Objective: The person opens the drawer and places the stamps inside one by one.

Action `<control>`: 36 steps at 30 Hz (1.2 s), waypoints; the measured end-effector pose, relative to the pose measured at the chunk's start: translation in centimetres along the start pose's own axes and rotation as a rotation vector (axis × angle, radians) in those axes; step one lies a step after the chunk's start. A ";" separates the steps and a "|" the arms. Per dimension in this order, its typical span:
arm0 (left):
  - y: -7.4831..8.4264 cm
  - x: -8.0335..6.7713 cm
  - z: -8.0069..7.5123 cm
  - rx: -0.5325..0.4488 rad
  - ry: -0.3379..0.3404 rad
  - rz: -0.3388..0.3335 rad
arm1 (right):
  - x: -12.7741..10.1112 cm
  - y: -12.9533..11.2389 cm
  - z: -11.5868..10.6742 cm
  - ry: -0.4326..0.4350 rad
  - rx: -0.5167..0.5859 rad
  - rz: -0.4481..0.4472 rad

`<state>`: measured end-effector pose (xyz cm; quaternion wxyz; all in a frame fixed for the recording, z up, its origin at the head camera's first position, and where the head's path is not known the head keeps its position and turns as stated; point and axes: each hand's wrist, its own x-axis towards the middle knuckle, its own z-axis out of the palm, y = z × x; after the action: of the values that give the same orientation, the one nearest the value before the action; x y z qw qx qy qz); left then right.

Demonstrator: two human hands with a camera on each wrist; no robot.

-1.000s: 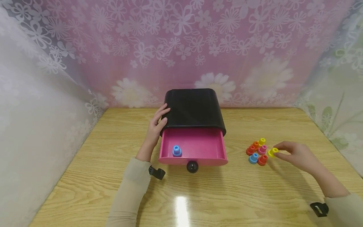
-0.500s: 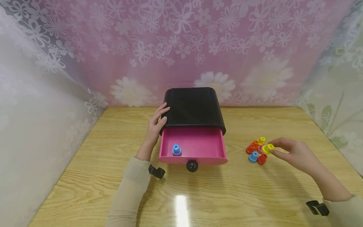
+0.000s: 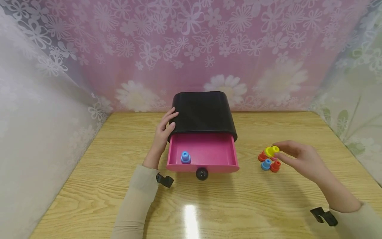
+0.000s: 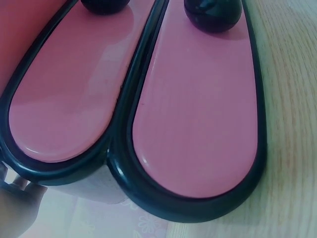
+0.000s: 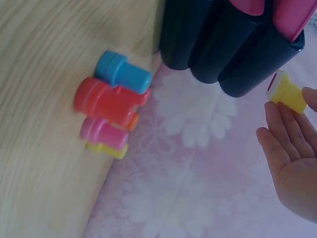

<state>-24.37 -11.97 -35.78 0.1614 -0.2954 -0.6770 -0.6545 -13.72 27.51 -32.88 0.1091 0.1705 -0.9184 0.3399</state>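
My left hand [image 3: 162, 131] rests with extended fingers on the left side of a black drawer unit [image 3: 203, 113]. Its pink top drawer [image 3: 212, 151] is pulled out, and a blue toy stamp [image 3: 185, 158] stands inside, near the front left. To the right, my right hand [image 3: 304, 159] pinches a yellow stamp [image 3: 272, 151] between thumb and fingers. In the right wrist view this yellow stamp [image 5: 287, 94] is off the table, its flat base turned away from the palm. Below it, the group includes a blue stamp [image 3: 266, 165], a red stamp [image 3: 275, 166] and a pink stamp [image 5: 104, 133].
Two lower pink drawer fronts [image 4: 198, 109] with black knobs [image 4: 213, 15] are pushed in. The open drawer's black knob [image 3: 202, 174] juts toward the person. A flowered curtain [image 3: 191, 49] hangs behind the wooden table [image 3: 226, 205].
My right hand has lifted the yellow stamp from the right of the group and carried it left, over the other stamps. The left hand stays on the drawer unit.
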 end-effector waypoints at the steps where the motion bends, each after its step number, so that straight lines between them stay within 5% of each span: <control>1: -0.5 0.0 -0.1 -0.002 -0.001 0.005 | 0.0 -0.3 0.1 0.007 0.010 0.002; 9: 0.0 -0.1 -0.1 -0.025 -0.009 -0.003 | 0.7 -2.7 0.9 0.023 0.111 -0.017; 21: 2.9 -0.1 0.6 0.019 -0.006 -0.015 | 2.0 -5.8 2.6 0.035 0.217 -0.038; 36: -0.3 0.0 -0.1 -0.018 0.001 0.008 | 4.7 -9.3 5.4 -0.046 0.336 -0.143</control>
<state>-24.61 -12.01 -36.00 0.1617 -0.2994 -0.6697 -0.6601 -14.92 16.24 -29.95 0.0818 0.2587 -0.8366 0.4759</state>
